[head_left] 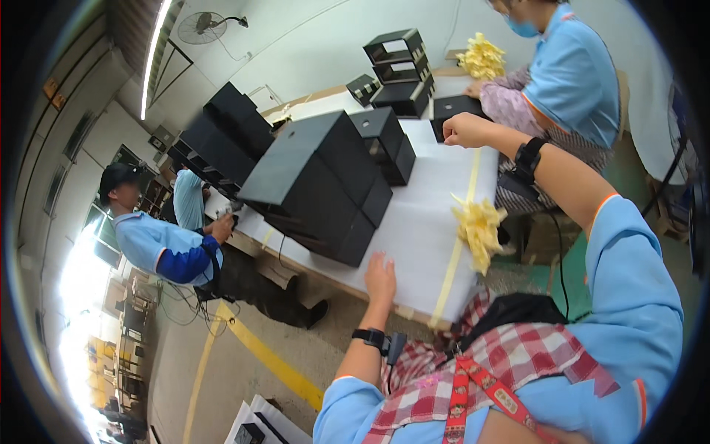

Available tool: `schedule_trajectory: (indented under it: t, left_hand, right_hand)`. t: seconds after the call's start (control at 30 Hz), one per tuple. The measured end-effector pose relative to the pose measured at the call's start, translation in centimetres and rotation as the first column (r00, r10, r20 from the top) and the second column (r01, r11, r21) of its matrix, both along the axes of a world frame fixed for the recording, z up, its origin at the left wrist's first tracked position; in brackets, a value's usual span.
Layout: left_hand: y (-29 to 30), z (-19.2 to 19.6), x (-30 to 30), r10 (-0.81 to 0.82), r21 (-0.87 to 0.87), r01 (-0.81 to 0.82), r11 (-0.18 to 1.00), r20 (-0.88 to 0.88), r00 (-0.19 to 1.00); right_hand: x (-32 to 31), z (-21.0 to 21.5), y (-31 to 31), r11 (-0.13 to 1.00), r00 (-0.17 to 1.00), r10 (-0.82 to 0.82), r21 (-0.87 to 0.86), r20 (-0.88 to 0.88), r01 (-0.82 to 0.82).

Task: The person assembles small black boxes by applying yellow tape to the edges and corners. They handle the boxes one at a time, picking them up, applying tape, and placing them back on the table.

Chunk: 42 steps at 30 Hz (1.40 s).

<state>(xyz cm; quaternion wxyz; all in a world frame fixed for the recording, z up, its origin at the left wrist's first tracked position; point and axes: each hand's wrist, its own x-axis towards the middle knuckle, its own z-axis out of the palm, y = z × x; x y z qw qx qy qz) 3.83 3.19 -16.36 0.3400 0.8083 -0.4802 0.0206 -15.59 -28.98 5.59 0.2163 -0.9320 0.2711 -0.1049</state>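
My left hand [381, 278] is open over the near edge of the white-covered table [414, 229], its fingers stretched toward a large stack of black boxes [314, 189]. It holds nothing I can see. Raised at the table's right side, my right hand [466, 131] has its fingers curled closed; whether anything is between them is hidden. Just beyond it, a black box [452, 109] lies in front of a seated co-worker. A smaller stack of black boxes [384, 146] stands behind the large one. At the right table edge hangs a bunch of pale yellow strips [479, 231].
A co-worker [573, 78] in light blue sits at the far right, near open black frames [399, 70] and another yellow bunch [482, 56]. Left of the table stands a person in a cap [159, 240]. More black boxes [229, 133] rise at the far left.
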Motion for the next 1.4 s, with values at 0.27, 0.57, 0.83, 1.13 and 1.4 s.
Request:
schedule_trajectory:
  t: [0.27, 0.57, 0.83, 1.13, 1.4]
  left_hand:
    - [-1.6, -0.4, -1.7, 0.057, 0.322, -0.147, 0.935, 0.271, 0.961]
    - [-1.4, 1.5, -1.5, 0.057, 0.494, -0.104, 0.863, 0.109, 0.992]
    - [-2.1, 1.9, -0.8, 0.054, 0.514, -0.078, 0.854, 0.062, 0.997]
    - [-1.1, 1.8, -1.6, 0.038, 0.444, -0.074, 0.893, 0.091, 0.995]
    - [-0.4, 0.2, -2.4, 0.074, 0.253, -0.132, 0.958, 0.224, 0.972]
  right_hand:
    - [15.5, -4.4, -16.3, 0.805, 0.967, -0.208, -0.536, 0.146, 0.254]
    - [27.3, -15.6, -30.8, 0.398, 0.881, -0.468, -0.872, 0.075, 0.285]
    - [29.1, -15.5, -36.0, 0.476, 0.866, -0.501, -0.839, -0.013, 0.263]
    - [21.2, -2.5, -28.8, 0.762, 0.840, -0.515, -0.358, 0.170, 0.540]
    - [6.3, 5.5, -12.9, 0.852, 0.738, -0.444, 0.493, 0.508, 0.174]
